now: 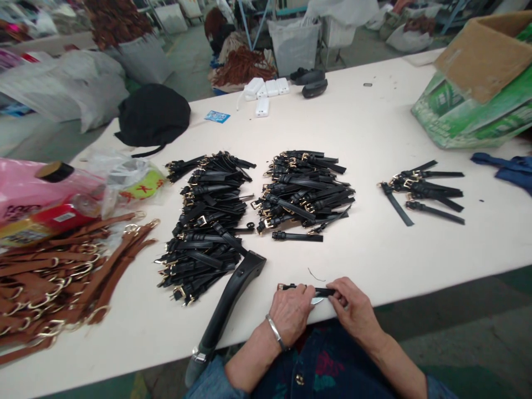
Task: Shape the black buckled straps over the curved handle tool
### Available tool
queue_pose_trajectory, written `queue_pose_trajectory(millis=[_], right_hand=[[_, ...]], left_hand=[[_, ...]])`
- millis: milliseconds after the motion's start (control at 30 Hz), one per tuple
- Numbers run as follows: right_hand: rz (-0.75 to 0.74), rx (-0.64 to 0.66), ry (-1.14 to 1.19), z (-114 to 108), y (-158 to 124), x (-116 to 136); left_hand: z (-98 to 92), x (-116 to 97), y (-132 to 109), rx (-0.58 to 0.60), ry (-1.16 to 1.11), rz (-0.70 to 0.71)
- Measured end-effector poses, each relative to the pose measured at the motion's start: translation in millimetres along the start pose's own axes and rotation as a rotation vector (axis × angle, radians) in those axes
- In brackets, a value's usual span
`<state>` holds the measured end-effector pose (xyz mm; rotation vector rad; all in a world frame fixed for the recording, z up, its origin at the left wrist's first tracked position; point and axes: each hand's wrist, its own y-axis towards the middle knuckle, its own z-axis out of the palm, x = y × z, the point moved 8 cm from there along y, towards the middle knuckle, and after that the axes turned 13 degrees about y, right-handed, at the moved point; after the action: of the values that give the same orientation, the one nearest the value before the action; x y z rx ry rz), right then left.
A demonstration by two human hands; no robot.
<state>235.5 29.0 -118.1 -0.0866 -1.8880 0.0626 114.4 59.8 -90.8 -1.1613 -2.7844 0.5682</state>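
Gripping black strap (305, 289) at table edge (374, 266), 6 o'clock | left hand (291, 313) pinches buckle end, right hand (353, 310) pinches tail, keeping it taut | sorted black heaps (208, 216) at 11 o'clock

bare table (374, 249) between strap piles (305, 191)

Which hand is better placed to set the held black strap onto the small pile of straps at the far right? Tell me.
Right, probably. The right hand grips the black strap at its right end, on the side of the small pile. The left hand would have to cross over.
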Motion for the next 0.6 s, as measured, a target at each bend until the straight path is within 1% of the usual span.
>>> queue_pose_trajectory(millis=[300, 600], right_hand=[[0.008, 0.027, -0.073, 3.0, 1.6, 0.3], [-0.009, 0.028, -0.123, 2.5, 1.8, 2.6]], left_hand=[[2.6, 3.6, -0.2, 0.018, -0.018, -0.009], [0.3, 4.4, -1.4, 0.029, -0.053, -0.021]])
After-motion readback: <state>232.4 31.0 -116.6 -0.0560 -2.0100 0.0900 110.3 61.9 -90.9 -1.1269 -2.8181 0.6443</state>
